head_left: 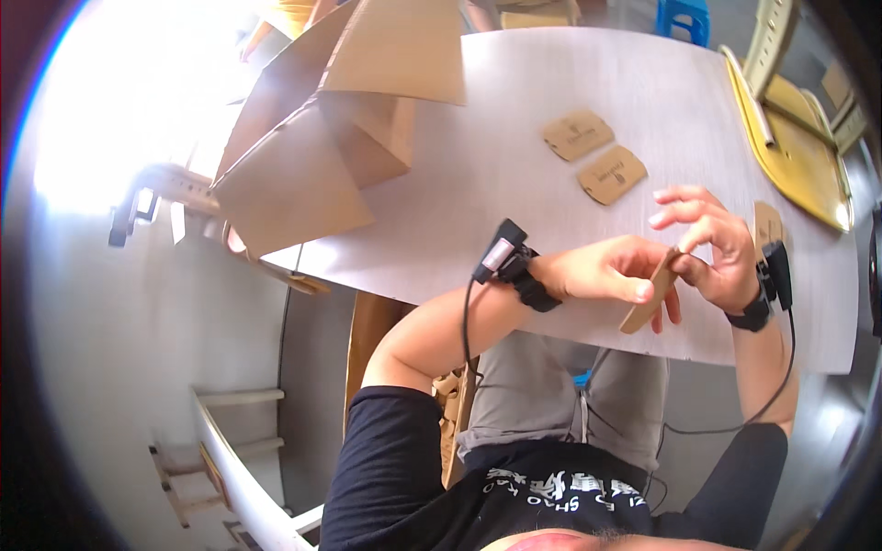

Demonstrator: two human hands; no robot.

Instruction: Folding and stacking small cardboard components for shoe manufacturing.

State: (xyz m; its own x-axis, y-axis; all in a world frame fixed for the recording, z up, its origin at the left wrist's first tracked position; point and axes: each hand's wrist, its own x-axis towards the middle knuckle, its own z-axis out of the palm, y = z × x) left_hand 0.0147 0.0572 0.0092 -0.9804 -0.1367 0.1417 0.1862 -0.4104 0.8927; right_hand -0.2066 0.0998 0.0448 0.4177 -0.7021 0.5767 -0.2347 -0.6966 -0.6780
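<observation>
Over the near right part of the table, both hands hold one small brown cardboard pillow box (654, 292), tilted and seen nearly edge-on. My left hand (629, 273) grips it with the thumb on the near face and fingers behind. At its upper end, my right hand (717, 241) pinches it between thumb and index finger, the other fingers raised. Farther off lie two similar flat pieces, a printed pillow box (577, 135) and a second printed pillow box (613, 175), side by side. Another brown piece (766, 223) shows beside my right wrist, partly hidden.
A large open carton (317, 170) with raised flaps stands at the table's left. Below the table edge, a box holds several brown pieces (447, 404) beside my leg. A yellow chair (790, 138) is at the right, and a blue stool (683, 20) stands beyond the table (496, 202).
</observation>
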